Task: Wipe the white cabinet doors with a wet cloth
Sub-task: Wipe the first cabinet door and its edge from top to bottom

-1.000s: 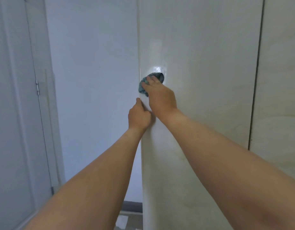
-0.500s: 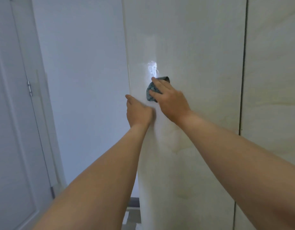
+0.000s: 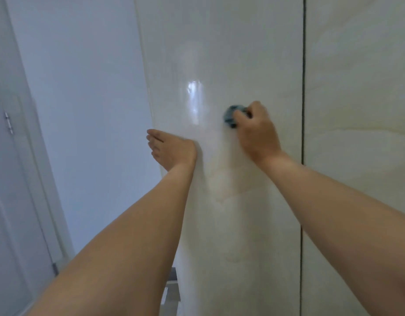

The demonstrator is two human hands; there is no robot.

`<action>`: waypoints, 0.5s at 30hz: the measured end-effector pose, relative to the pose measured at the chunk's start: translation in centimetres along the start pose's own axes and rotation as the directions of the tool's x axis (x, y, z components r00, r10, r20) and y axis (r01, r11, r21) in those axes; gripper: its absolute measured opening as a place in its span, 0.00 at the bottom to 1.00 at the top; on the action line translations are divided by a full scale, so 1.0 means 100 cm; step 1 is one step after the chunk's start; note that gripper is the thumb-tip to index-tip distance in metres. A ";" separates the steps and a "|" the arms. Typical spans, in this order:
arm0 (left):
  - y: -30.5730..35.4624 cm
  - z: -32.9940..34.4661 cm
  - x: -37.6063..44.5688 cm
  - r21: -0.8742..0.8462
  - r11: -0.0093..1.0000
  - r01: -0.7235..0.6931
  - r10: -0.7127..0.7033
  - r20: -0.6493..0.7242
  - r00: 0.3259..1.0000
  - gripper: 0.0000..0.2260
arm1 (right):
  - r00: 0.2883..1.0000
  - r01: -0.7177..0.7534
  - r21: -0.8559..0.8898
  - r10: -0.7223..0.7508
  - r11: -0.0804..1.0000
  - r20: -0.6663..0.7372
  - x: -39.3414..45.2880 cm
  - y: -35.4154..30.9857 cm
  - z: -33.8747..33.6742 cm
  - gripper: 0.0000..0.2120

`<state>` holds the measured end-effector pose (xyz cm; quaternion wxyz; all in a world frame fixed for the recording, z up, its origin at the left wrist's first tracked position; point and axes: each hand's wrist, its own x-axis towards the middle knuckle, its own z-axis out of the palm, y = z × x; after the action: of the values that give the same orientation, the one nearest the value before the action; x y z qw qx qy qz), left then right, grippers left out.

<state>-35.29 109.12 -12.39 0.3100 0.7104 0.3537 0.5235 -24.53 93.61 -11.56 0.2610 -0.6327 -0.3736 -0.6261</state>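
Observation:
A tall glossy white cabinet door [image 3: 219, 53] fills the middle of the view, with a wet sheen left of the cloth. My right hand [image 3: 256, 131] grips a small bunched blue-green cloth [image 3: 231, 115] and presses it against this door at mid height. Most of the cloth is hidden under my fingers. My left hand [image 3: 172, 149] rests against the door near its left edge, fingers straight and reaching just past that edge. A second white cabinet door [image 3: 356, 87] stands to the right, beyond a dark vertical gap [image 3: 303, 110].
A plain white wall [image 3: 83, 110] lies left of the cabinet. Further left is a white room door [image 3: 5, 179] with a metal hinge [image 3: 8, 123]. A strip of grey floor [image 3: 172, 290] shows at the cabinet's foot.
My right hand has swept the cloth rightward across the door, away from its left edge. My left hand has flattened out and its fingers now reach past the edge.

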 end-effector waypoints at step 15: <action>-0.048 -0.031 0.000 -0.018 0.987 -0.161 0.162 0.019 0.987 0.28 | 0.974 0.122 0.000 -0.120 0.993 0.191 -0.040 -0.018 -0.003 0.04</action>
<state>-39.10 112.01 -15.49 0.2759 0.7396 0.2874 0.5424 -25.85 93.85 -15.76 0.1817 -0.6674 -0.4309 -0.5796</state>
